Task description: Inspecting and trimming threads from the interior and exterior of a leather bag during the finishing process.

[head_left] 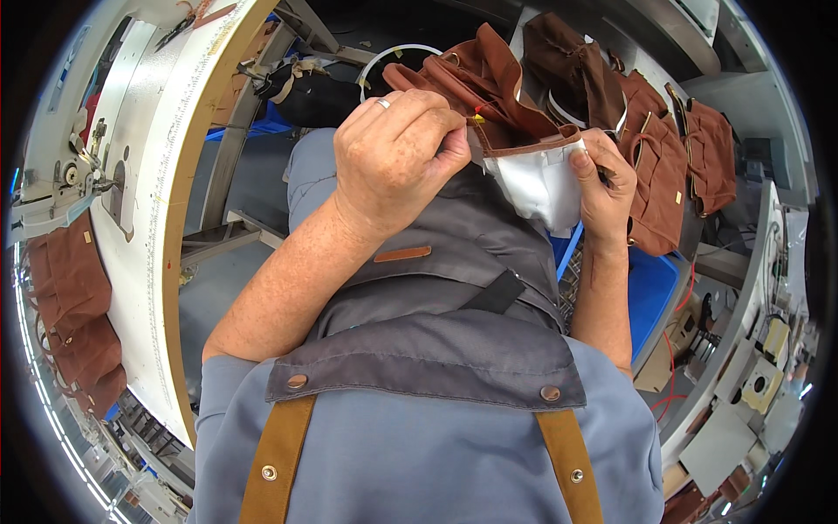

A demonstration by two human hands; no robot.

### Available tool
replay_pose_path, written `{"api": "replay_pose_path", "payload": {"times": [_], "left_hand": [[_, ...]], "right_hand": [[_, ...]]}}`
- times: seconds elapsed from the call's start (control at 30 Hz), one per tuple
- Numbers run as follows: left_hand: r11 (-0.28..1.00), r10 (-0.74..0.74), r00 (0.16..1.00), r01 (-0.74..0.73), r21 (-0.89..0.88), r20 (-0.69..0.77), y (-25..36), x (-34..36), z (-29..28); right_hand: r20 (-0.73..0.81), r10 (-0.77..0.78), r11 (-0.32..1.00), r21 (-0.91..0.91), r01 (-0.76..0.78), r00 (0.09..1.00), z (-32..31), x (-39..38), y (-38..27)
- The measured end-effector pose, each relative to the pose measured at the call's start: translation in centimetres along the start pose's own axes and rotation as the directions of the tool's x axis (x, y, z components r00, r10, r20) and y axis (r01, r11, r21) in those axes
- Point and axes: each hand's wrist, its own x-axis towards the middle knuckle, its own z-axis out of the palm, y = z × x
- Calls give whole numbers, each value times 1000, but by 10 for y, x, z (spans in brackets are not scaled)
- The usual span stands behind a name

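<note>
A reddish-brown fabric bag (493, 74) lies in front of me, with its white lining (537, 188) turned out below a brown edge. My right hand (608, 188) grips that edge at its right end, thumb on the near side. At the bag's left side, my left hand (397, 157) is closed in a pinch, its fingertips close to the brown edge. A small yellow and red thing (477, 116) shows just beyond those fingertips; its kind is too small to tell. Whatever the left fingers pinch is hidden by the hand.
On the left runs a white worktable (161, 262) with a ruler-marked edge and a sewing machine (74, 179). Brown bags (74, 306) lie beyond it. More brown bags (655, 166) and a dark brown one (572, 65) are at the right, above a blue bin (653, 297). A red cord (670, 367) hangs nearby.
</note>
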Motion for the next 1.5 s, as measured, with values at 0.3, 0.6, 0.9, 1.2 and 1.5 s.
{"api": "replay_pose_path", "payload": {"times": [0.3,0.6,0.9,1.2,1.5], "left_hand": [[983,-98,995,98,-153,4,5,-1,-8],[859,-445,883,468,-208,148,-32,-22,-23],[732,-475,848,530,-428,236,-22,-3,24],[653,-446,788,611,-448,424,-1,15,36],[234,-552,572,805,-545,607,-26,-13,26]], "right_hand": [[-19,29,999,36,-28,999,-4,-1,2],[-147,124,981,167,-99,981,-16,-9,16],[-252,263,918,361,-162,931,-42,-25,43],[-264,231,937,320,-140,936,-38,-34,31],[-245,268,916,364,-168,932,-45,-42,39]]}}
